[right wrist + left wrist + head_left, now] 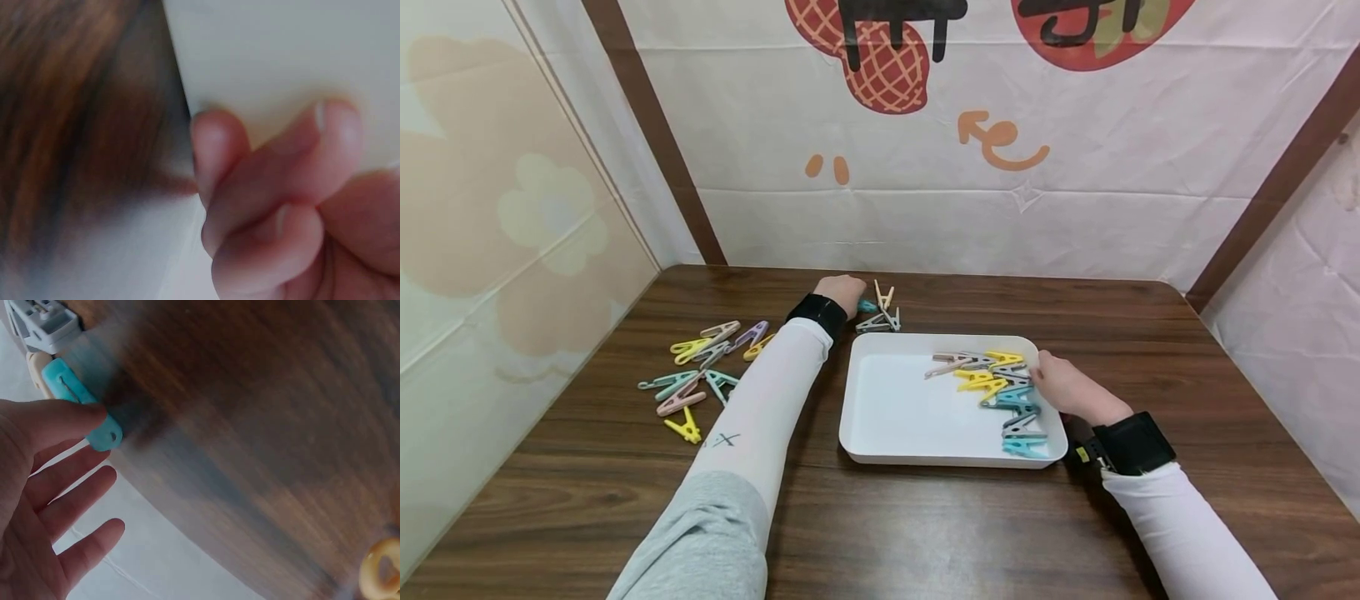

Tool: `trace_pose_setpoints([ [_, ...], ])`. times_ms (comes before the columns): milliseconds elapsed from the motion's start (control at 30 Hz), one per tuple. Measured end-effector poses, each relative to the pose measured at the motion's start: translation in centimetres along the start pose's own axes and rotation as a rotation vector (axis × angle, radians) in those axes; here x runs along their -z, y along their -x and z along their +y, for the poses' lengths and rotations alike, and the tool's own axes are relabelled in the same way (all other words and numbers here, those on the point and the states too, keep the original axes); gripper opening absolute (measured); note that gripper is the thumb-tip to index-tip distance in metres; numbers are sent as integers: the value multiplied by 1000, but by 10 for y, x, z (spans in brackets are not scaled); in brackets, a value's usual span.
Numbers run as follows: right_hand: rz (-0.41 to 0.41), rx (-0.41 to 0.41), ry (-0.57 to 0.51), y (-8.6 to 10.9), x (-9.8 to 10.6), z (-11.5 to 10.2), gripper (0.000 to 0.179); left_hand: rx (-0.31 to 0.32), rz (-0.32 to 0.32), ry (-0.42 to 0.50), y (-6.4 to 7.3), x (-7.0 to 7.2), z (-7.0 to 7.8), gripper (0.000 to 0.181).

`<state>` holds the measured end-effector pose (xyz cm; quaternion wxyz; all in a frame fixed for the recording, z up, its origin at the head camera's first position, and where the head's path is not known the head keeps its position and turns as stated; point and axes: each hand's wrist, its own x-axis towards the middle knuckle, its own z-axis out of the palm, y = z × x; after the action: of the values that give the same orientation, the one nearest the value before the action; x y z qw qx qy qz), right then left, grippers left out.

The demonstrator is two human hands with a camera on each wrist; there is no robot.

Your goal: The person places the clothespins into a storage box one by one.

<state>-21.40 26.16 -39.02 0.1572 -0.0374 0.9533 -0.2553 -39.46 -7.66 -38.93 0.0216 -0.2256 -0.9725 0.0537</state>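
Note:
Beyond the tray's far left corner, my left hand (841, 292) pinches a teal clothespin (81, 403) between thumb and index finger, the other fingers spread. Right beside that clothespin lie a cream clothespin (883, 295) and a grey clothespin (874, 322). My right hand (1071, 388) grips the right rim of a white tray (895, 408), its fingers curled against the tray in the right wrist view. Inside the tray, along its right side, lie several clothespins, among them a yellow one (992, 389) and a turquoise one (1024, 447).
Several more clothespins lie loose on the wooden table (925, 533) at the left, including a purple one (752, 334), a pink one (681, 402) and a yellow one (683, 427). My left forearm passes close beside them. A printed cloth (925, 225) hangs behind the table.

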Motion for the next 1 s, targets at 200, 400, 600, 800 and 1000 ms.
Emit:
trace_pose_setpoints([
  [200,6,1,2,0,0,-1,41,7,5,27,3,3,-4,20],
  [400,3,-19,2,1,-1,-1,41,34,-37,77,4,2,-8,19],
  [600,0,-20,1,0,-3,0,41,52,2,106,7,8,-14,9],
  [800,5,-5,3,0,-2,1,41,18,78,151,14,25,-16,12],
  [1000,10,7,1,0,-2,3,40,-47,134,192,21,45,-9,18],
])
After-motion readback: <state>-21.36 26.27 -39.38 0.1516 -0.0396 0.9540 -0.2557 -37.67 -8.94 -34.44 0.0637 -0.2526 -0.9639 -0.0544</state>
